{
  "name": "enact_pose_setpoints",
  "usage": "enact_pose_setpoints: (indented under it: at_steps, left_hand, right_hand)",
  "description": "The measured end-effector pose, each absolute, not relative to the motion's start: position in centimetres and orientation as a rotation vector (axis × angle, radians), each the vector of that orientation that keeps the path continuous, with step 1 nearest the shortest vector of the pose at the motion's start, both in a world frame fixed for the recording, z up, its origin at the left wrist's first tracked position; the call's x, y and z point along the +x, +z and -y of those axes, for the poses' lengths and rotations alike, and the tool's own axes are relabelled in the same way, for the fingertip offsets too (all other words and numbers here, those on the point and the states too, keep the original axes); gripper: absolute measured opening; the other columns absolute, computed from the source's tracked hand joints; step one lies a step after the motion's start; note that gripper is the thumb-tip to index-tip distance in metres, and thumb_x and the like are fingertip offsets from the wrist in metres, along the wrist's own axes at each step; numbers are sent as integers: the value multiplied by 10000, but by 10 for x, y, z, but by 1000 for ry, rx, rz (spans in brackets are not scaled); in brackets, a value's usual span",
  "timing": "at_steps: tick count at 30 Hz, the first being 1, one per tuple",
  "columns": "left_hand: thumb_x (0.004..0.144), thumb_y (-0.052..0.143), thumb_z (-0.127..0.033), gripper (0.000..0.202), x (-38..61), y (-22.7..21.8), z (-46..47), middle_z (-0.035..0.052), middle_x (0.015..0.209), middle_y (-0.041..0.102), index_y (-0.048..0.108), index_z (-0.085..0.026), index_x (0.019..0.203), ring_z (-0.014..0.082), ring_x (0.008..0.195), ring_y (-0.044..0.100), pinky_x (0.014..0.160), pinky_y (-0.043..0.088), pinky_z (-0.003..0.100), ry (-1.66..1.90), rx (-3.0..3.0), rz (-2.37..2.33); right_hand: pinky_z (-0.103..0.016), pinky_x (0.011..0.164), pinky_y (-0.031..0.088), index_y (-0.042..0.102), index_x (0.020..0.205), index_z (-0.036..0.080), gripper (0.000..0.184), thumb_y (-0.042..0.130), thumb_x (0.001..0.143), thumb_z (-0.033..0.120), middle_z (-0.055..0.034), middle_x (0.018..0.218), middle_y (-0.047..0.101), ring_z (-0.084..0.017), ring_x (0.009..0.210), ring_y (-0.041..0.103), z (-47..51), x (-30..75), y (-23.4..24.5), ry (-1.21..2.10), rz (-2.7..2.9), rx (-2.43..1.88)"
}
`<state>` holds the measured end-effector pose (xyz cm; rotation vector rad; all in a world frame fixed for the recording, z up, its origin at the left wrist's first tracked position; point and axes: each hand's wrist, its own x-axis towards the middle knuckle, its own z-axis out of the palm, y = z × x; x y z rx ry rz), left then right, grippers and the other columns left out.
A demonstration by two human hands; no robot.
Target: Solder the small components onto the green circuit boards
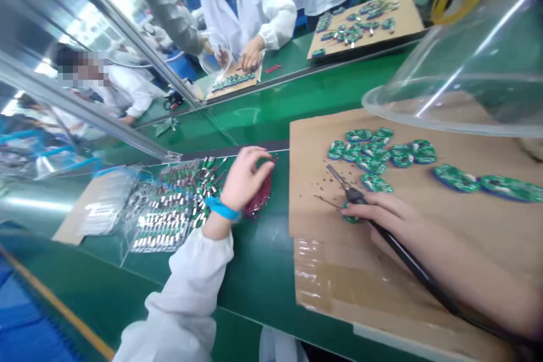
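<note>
My left hand (246,178), with a blue wristband (223,208), is over a pile of thin red wires (259,199) on the green bench. Its thumb and forefinger come together at a small dark-red wire end (275,158); blur hides the exact grip. My right hand (382,212) holds a soldering iron (355,194) by its black handle, the metal tip pointing to the upper left over the cardboard. A green circuit board (350,216) lies partly hidden under the right fingers, with a thin dark lead beside it. More green circuit boards (373,158) lie beyond the tip.
Cardboard (314,141) covers the right of the bench, scattered with dark specks. A clear plastic hood (462,85) hangs above it. Bagged small parts (165,220) lie on the left. Across the green divider, a person in white (271,5) works on boards; another cardboard sheet (407,5) bears several boards.
</note>
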<state>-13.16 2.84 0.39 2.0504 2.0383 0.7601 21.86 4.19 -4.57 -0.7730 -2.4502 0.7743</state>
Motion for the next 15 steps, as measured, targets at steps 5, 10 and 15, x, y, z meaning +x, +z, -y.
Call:
enact_pose_setpoints:
  at_steps: [5, 10, 15]
  left_hand:
    - [844, 687, -154, 150, -248, -1, -15, 88, 1009, 630, 712, -156, 992, 239, 929, 605, 911, 505, 400, 731, 1840, -2419]
    - [796, 713, -178, 46, -264, -11, -12, 59, 870, 611, 696, -188, 755, 275, 968, 603, 1004, 456, 480, 828, 1741, -2460]
    - [799, 754, -311, 129, -248, 13, -16, 89, 1111, 652, 706, -191, 795, 284, 1156, 587, 1106, 398, 485, 1219, 1696, -2307]
  right_hand:
    - [-427, 870, 584, 613, 1308, 320, 379, 473, 979, 194, -105, 1262, 633, -304, 1095, 671, -36, 221, -57, 686, 2390, -832]
    - [-426, 866, 581, 611, 1284, 300, 319, 467, 1004, 246, -111, 1248, 626, -292, 1099, 664, -35, 216, -58, 651, 2376, -804]
    - [-396, 810, 593, 653, 1220, 294, 281, 475, 1008, 243, -102, 1209, 656, -287, 1071, 691, -33, 212, -50, 646, 2284, -830]
